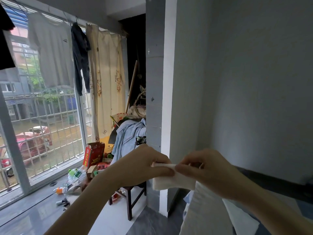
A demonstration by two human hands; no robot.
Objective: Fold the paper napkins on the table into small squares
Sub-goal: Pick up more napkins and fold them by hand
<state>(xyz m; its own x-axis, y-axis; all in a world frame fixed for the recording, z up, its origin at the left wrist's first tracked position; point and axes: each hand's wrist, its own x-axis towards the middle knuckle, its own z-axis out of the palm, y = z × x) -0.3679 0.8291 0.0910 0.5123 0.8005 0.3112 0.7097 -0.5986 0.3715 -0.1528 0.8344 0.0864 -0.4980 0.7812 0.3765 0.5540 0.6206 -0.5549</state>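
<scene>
Two hands, my left hand (145, 165) and right hand (208, 170), pinch the folded napkin (172, 181) by its top edge in mid-air, fingers clamped on it, probably to square the fold

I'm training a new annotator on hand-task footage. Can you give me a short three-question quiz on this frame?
1. True or false: the folded napkin lies flat on a table.
2. Multiple choice: how is the napkin held? A) by the left hand alone; B) by the right hand alone; C) pinched along its top edge by both hands; D) by neither hand.
3. Short answer: what hangs in front of the barred window beside the dark garment?

Key
1. False: it is held up in the air.
2. C.
3. A grey T-shirt, with a cream patterned curtain on the garment's other side.
</scene>
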